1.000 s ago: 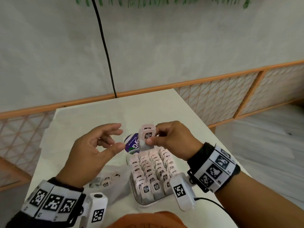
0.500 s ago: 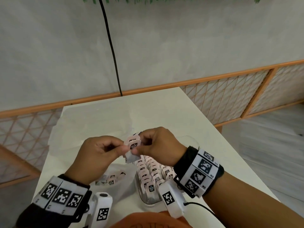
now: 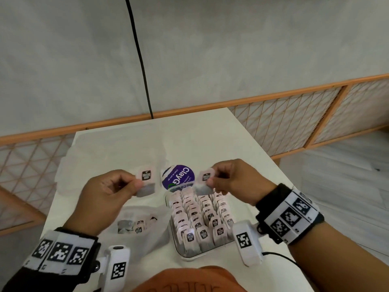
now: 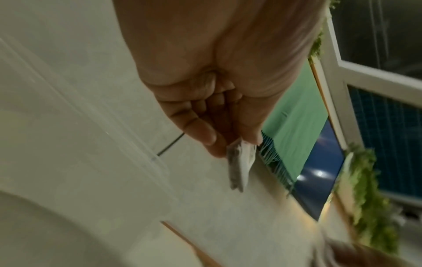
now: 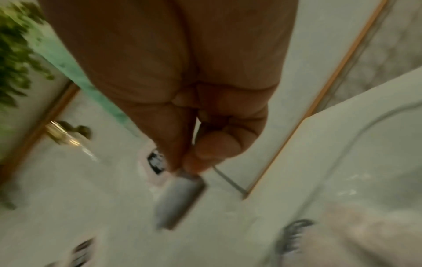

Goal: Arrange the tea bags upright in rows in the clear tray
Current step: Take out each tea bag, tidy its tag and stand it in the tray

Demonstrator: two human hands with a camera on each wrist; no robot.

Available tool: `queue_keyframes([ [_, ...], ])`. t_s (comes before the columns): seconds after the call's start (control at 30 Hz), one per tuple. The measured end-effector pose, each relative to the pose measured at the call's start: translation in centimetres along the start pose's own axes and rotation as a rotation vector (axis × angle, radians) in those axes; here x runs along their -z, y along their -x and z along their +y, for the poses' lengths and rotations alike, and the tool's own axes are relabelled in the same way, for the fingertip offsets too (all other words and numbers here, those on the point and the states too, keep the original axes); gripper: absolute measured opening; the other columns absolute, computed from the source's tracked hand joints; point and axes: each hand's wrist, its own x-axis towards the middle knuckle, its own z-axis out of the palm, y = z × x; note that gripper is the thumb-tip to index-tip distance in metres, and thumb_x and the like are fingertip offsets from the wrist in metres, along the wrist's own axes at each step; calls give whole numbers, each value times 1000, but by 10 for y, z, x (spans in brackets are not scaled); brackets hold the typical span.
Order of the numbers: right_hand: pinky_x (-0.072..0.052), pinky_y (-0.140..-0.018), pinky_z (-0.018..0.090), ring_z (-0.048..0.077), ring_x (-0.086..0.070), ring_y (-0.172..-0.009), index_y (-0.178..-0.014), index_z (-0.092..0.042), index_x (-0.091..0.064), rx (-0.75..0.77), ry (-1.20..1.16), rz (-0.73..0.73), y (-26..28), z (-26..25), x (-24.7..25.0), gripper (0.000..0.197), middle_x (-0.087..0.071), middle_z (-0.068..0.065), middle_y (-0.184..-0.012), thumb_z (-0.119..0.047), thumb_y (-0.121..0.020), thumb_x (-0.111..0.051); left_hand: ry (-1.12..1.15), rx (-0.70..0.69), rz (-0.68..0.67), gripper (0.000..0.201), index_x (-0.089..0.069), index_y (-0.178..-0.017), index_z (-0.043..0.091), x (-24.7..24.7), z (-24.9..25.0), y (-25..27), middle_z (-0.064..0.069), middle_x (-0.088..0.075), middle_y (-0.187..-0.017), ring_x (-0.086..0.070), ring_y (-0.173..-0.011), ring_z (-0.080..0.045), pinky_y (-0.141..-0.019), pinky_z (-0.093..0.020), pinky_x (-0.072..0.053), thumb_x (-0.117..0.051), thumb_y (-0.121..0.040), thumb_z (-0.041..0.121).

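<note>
Left hand (image 3: 105,192) pinches one tea bag (image 3: 145,183) above the white table (image 3: 189,140); right hand (image 3: 235,178) pinches another tea bag (image 3: 204,182) over the clear tray's (image 3: 189,257) far end; pale pink tags, grey pouches, rows standing upright inside; the wrist views show only blurred pouches edge-on, no tray; the head view shows a plastic bag (image 3: 134,224) of loose ones.

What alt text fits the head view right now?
Each hand pinches one tea bag above the table: left hand and left tea bag, right hand and right tea bag, over a clear tray of upright rows.
</note>
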Motion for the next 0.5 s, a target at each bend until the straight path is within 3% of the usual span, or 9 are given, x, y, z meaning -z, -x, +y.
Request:
queue_keyframes([
  [0.07,-52,-64,25,11,-62,-59,-78,-11,-66,-82,259,-15,6,26,10,13,-70,0,-70,-21,-87,-65,-126,57,-5,17,-70,-68,30,10,-15,7,9,-70,-69,-62,-63,-5,-65,-21,-47,-78,-78,18],
  [0.17,-50,-65,21,10,-61,-60,-78,-13,-64,-227,524,-192,18,66,10,13,-71,-1,-73,-17,-88,-57,-257,136,-49,20,-70,-70,33,19,-34,20,13,-70,-71,-61,-66,-4,-65,-22,-45,-73,-81,17],
  [0.27,-52,-70,24,13,-61,-68,-83,-15,-65,-285,573,-293,26,91,3,11,-69,-1,-76,-16,-87,-55,-269,188,-45,20,-70,-72,33,21,-46,31,14,-69,-70,-60,-65,-6,-66,-29,-44,-72,-82,15],
  [0.33,-46,-70,23,16,-58,-75,-89,-15,-66,-275,613,-302,27,98,-2,13,-64,-3,-78,-18,-87,-54,-262,208,-39,18,-70,-73,31,20,-49,37,12,-68,-67,-59,-63,-7,-66,-30,-42,-74,-80,16],
  [0.4,-44,-72,24,20,-58,-81,-93,-13,-66,-267,649,-318,27,100,-6,15,-64,1,-85,-19,-87,-54,-252,217,-46,12,-70,-73,30,18,-46,40,9,-67,-65,-57,-61,-9,-65,-31,-41,-82,-72,26],
  [0.5,-48,-78,25,22,-62,-88,-90,-13,-65,-263,625,-342,25,102,-10,13,-69,6,-94,-18,-87,-53,-239,231,-47,12,-71,-76,32,16,-45,42,7,-67,-65,-57,-62,-14,-64,-33,-41,-68,-67,40],
])
